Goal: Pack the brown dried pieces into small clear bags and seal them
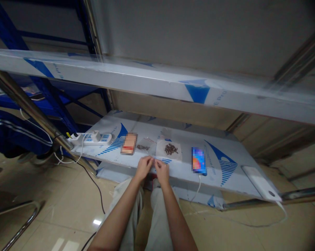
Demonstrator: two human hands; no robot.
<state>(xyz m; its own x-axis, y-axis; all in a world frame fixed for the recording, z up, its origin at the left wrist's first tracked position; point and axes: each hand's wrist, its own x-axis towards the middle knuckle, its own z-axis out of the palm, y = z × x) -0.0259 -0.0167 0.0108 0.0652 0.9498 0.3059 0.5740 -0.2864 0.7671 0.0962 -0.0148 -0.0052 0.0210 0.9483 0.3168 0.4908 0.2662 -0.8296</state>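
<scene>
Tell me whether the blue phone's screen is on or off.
On: the phone glows bright blue, orange and red, though what it displays is blurred out. A white cable runs from its near end.

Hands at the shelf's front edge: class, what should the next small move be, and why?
Probably the right hand should reach forward to the pile of dark pieces. The pile lies loose on a white sheet, just beyond that hand. The left hand meets it in a pinch; whether they hold anything is too small to tell.
</scene>
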